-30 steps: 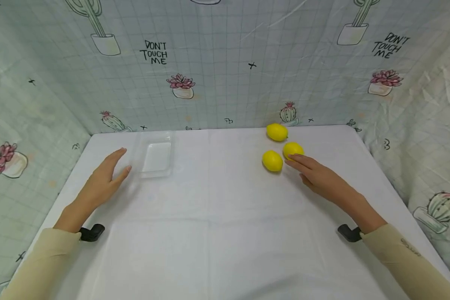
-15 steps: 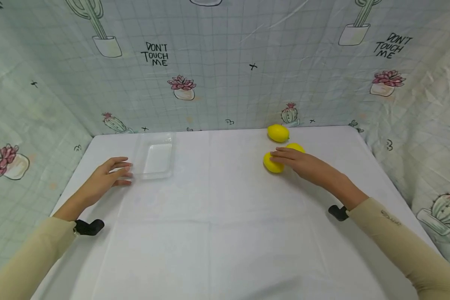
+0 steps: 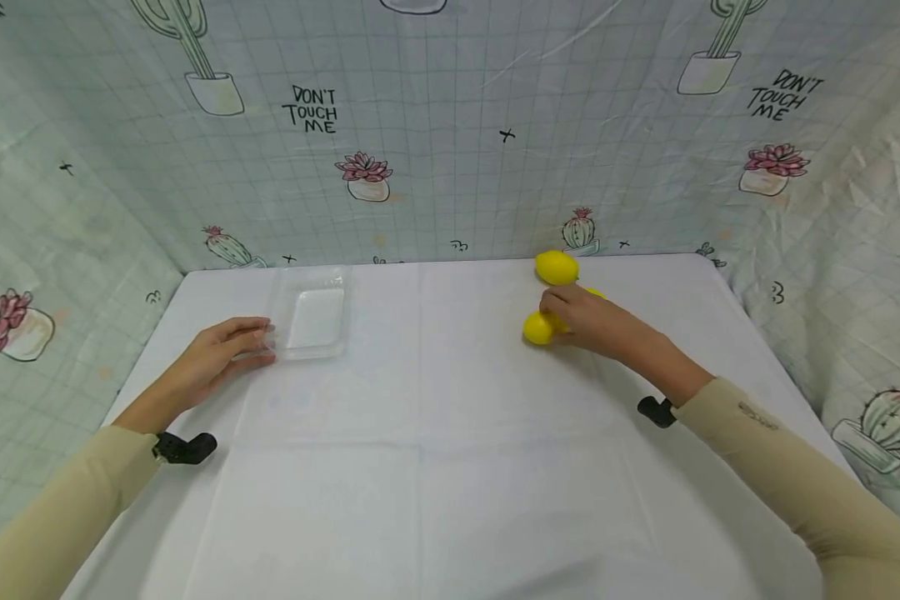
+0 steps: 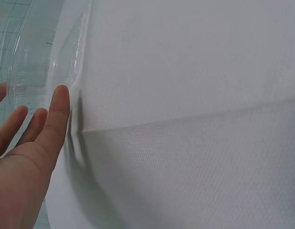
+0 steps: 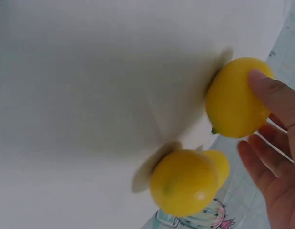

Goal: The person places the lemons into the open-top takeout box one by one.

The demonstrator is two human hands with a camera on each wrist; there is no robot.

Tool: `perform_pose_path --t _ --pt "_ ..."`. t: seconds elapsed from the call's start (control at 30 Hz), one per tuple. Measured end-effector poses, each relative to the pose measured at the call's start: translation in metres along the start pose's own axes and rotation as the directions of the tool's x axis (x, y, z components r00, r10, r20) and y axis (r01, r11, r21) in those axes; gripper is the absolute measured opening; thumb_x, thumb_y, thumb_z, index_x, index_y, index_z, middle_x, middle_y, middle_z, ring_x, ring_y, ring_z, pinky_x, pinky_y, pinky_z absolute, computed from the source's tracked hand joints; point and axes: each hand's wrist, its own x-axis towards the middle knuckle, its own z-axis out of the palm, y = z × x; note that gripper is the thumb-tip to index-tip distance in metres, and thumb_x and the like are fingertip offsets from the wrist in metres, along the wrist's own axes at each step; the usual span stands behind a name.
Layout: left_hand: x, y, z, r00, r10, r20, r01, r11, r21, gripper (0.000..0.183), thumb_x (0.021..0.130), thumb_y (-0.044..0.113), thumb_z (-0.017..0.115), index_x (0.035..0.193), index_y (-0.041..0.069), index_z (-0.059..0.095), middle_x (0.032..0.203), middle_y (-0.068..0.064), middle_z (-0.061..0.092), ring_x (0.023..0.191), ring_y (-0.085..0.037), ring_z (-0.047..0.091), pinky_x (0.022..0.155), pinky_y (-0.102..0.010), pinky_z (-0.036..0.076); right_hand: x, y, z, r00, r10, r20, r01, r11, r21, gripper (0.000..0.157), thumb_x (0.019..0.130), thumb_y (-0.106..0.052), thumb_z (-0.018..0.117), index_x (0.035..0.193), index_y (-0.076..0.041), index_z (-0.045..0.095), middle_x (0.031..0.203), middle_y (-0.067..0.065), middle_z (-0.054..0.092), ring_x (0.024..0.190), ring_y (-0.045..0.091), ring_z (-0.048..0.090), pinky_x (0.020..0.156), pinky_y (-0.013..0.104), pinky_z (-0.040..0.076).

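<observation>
My right hand [image 3: 600, 327] holds the nearest yellow lemon [image 3: 537, 328]. In the right wrist view the thumb [image 5: 271, 93] presses one side of that lemon, with the other fingers curled toward its far side. Behind the hand, a second lemon [image 3: 595, 292] is mostly hidden in the head view but shows whole in the right wrist view. Farther back lies a third lemon [image 3: 557, 267]. On the left, a clear plastic tray [image 3: 318, 318] rests on the table; my left hand [image 3: 221, 354] has its extended fingertips at the tray's near left side.
A white cloth covers the table [image 3: 420, 467], which ends at the back against a patterned curtain [image 3: 435, 125] printed with cacti. More of this curtain hangs at both sides. Each wrist wears a black camera mount [image 3: 186, 448].
My right hand has moved left from over the middle lemon to the nearest one and closed round it. My left hand has lowered and moved right to the tray's side.
</observation>
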Motion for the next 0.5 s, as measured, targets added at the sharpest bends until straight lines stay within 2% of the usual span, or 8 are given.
perform_pose_path --t 0.13,0.27,0.37,0.5 --pt "0.000 0.001 0.001 1.000 0.007 -0.001 -0.007 0.997 -0.073 0.059 0.105 0.015 0.058 0.150 -0.010 0.029 0.141 -0.007 0.047 0.112 -0.012 0.065 0.099 -0.029 0.057 0.007 -0.005 -0.003 0.994 0.047 0.098 -0.049 0.999 0.020 0.052 0.081 -0.008 0.087 0.123 0.001 0.057 0.118 0.014 0.061 0.109 0.031 0.058 0.100 0.043 0.056" --pt "0.001 0.000 0.002 1.000 0.009 0.009 -0.008 0.991 -0.136 0.056 0.106 0.010 0.056 0.150 -0.010 0.028 0.141 -0.006 0.047 0.117 -0.011 0.063 0.101 -0.030 0.056 0.011 -0.005 -0.004 0.983 0.070 0.171 -0.068 0.998 -0.014 0.060 0.079 -0.010 0.089 0.132 -0.002 0.062 0.120 0.013 0.057 0.113 0.034 0.055 0.103 0.046 0.054" --pt "0.002 -0.001 0.002 1.000 0.012 0.021 -0.008 0.983 -0.181 0.055 0.106 0.007 0.053 0.151 -0.010 0.025 0.143 -0.007 0.045 0.119 -0.012 0.062 0.104 -0.031 0.055 0.012 -0.005 -0.004 0.977 0.069 0.202 -0.069 0.998 -0.007 0.055 0.078 -0.010 0.089 0.128 -0.005 0.066 0.122 0.013 0.057 0.116 0.035 0.054 0.104 0.047 0.053" --pt "0.002 -0.004 0.001 0.999 0.003 0.034 0.006 0.969 -0.246 0.055 0.107 0.004 0.051 0.153 -0.008 0.023 0.144 -0.005 0.046 0.122 -0.012 0.061 0.106 -0.031 0.053 0.013 -0.006 -0.004 0.962 0.096 0.257 -0.115 0.992 0.057 0.054 0.080 -0.007 0.088 0.127 -0.004 0.062 0.129 0.013 0.063 0.122 0.035 0.057 0.108 0.048 0.051"
